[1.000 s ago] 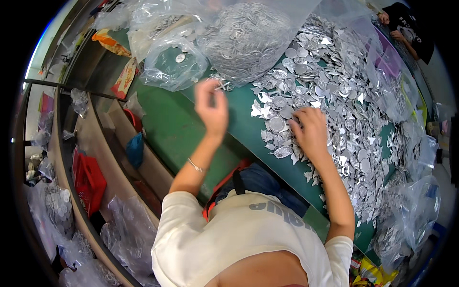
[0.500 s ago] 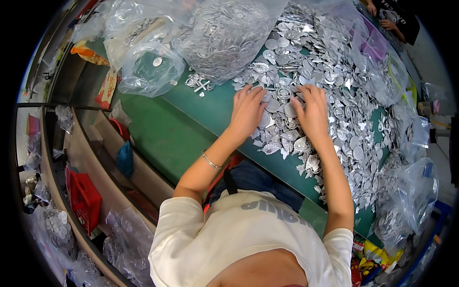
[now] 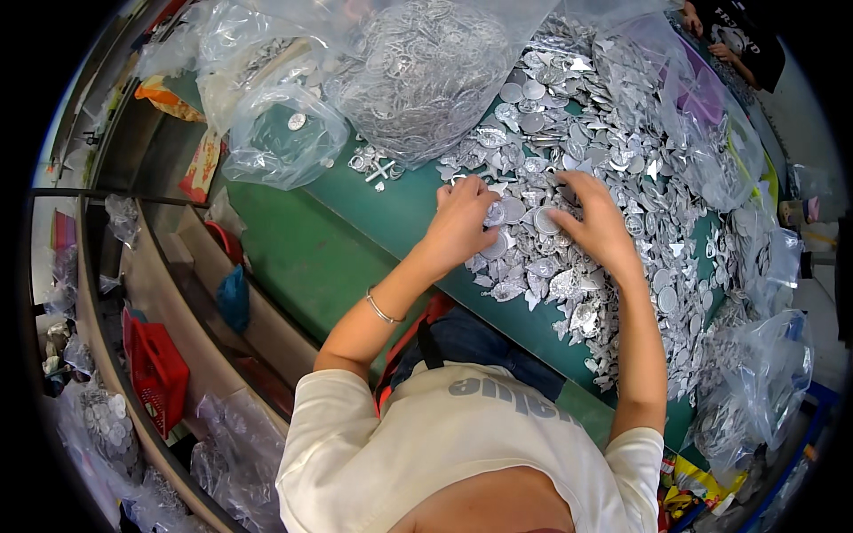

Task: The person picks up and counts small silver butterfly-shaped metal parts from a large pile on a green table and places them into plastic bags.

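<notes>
A wide heap of small silver metal pieces (image 3: 582, 253), flat round discs, ovals and leaf-like shapes, lies on the green tabletop (image 3: 355, 209). At the heap's left edge is my left hand (image 3: 462, 222), its fingers curled in toward the thumb. A round silver piece (image 3: 495, 214) shows between these fingertips and thumb. My right hand (image 3: 602, 229) hovers over the middle of the heap, thumb and fingers apart. Its thumb tip is at a flat round disc (image 3: 546, 221). The undersides of both hands are hidden.
A large clear bag (image 3: 422, 80) full of silver pieces stands beyond my hands. Left of it are an open clear bag (image 3: 284, 142) and a few loose pieces (image 3: 378, 166). More filled bags (image 3: 755, 382) sit at right. A red basket (image 3: 158, 377) is at lower left. Another person (image 3: 737, 40) is at far right.
Both hands have drawn back slightly toward me. The left fingers have curled in around a round piece; the right thumb and fingers have spread wider apart.
</notes>
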The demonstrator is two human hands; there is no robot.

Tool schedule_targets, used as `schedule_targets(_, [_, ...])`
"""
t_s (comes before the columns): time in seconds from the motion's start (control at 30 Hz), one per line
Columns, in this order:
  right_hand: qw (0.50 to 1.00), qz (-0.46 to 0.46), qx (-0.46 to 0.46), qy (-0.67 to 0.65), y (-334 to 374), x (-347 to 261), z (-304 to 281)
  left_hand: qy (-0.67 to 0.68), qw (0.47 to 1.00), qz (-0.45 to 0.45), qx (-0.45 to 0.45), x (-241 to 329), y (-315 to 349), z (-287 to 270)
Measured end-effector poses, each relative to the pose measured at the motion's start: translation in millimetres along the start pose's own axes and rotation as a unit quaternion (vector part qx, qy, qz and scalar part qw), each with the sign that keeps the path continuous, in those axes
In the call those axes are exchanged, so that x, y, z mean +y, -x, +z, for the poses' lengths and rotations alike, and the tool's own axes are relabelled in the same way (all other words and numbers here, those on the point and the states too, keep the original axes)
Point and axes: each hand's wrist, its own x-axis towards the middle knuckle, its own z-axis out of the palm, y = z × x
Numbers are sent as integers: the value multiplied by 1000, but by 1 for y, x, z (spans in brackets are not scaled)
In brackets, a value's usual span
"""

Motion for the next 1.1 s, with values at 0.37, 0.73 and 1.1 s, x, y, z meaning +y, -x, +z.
schedule_targets(0.37, [981, -99, -56, 155, 41, -22, 11, 447, 874, -178, 74, -3, 14, -5])
schedule_targets(0.73, [982, 27, 0, 188, 109, -17, -10, 529, 819, -220, -31, 12, 35, -2])
schedule_targets(1.1, [963, 139, 210, 99, 153, -9, -12, 551, 791, -241, -107, 37, 58, 11])
